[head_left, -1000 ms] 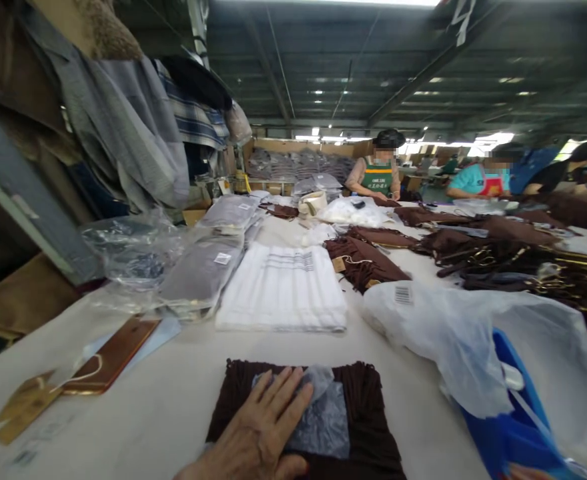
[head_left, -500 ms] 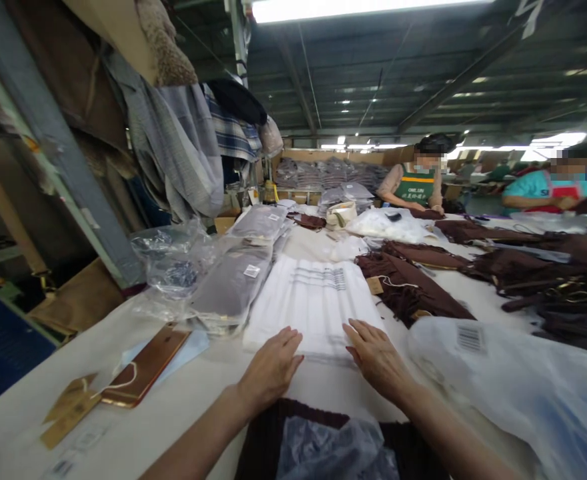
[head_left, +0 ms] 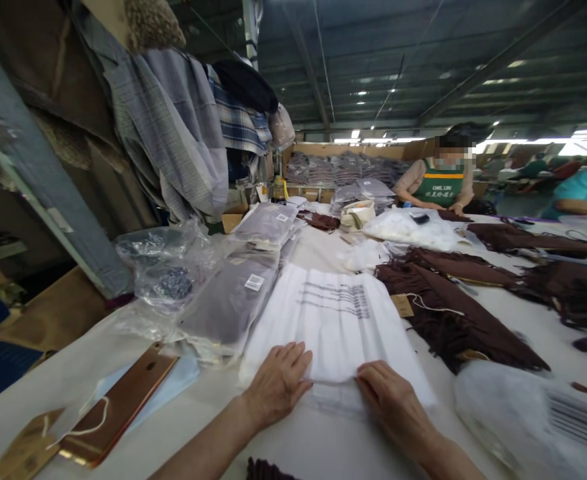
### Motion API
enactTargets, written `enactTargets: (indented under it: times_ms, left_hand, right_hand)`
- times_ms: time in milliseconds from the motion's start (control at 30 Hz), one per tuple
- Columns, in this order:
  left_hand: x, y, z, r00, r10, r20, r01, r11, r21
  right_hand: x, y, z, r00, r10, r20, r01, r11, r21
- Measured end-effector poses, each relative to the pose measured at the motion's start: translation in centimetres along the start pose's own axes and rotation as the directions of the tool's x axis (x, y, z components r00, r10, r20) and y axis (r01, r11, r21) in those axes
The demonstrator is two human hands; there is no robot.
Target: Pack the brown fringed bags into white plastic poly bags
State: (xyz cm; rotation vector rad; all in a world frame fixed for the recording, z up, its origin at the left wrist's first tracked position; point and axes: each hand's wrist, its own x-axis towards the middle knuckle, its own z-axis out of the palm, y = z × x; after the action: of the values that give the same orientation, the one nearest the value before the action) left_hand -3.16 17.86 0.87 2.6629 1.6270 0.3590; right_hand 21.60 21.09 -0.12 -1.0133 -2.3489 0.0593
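A stack of white plastic bags [head_left: 333, 340] with dark printed lines lies in front of me, its near end toward me. My left hand [head_left: 281, 383] rests flat on the near left part of the stack, fingers stretched out. At the near right edge, my right hand [head_left: 396, 410] has its fingers bent and pressed together on the top bag's edge. A clear flap shows between the hands. To the left of the stack lie bagged grey garments [head_left: 223, 300] with barcode labels. On the right are dark brown fringed scarves [head_left: 453, 307], one with a tan tag [head_left: 402, 305].
A copper-coloured phone [head_left: 123, 400], tan hang tags [head_left: 23, 443] and a light blue sheet lie at the left. Crumpled clear plastic [head_left: 168, 267] sits behind them. A barcoded white bag [head_left: 528, 413] lies near right. A co-worker in a green apron [head_left: 441, 183] works across the table.
My left hand has settled on the stack. My right hand's spread fingers have bent onto the near edge. The dark cloth and clear bag at the bottom have mostly left view.
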Motion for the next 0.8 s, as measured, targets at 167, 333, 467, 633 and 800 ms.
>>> enactTargets:
  times_ms: [167, 333, 467, 633, 800]
  left_hand:
    - [1.2, 0.3, -0.8, 0.999, 0.028, -0.040, -0.030, 0.999, -0.041]
    - [2.7, 1.2, -1.1, 0.996, 0.031, -0.082, -0.038, 0.996, -0.084]
    - [3.6, 2.6, -1.6, 0.997, 0.029, -0.078, -0.035, 0.996, -0.080]
    - [4.4, 3.9, -2.3, 0.999, 0.003, -0.038, -0.004, 0.999, -0.041]
    - [4.3, 4.5, -3.3, 0.999, 0.025, 0.025, -0.025, 1.000, -0.002]
  right_hand:
    - [1.8, 0.5, -1.1, 0.958, 0.240, 0.155, -0.262, 0.954, 0.144]
    - [2.8, 0.9, -1.9, 0.917, 0.320, 0.238, -0.373, 0.898, 0.232]
    - [2.7, 0.1, -2.3, 0.945, 0.298, 0.137, -0.322, 0.922, 0.216]
    - [1.6, -1.2, -2.6, 0.995, 0.099, 0.018, -0.101, 0.986, 0.135]
    - [1.0, -2.1, -3.2, 0.998, -0.043, -0.042, 0.043, 0.999, 0.002]
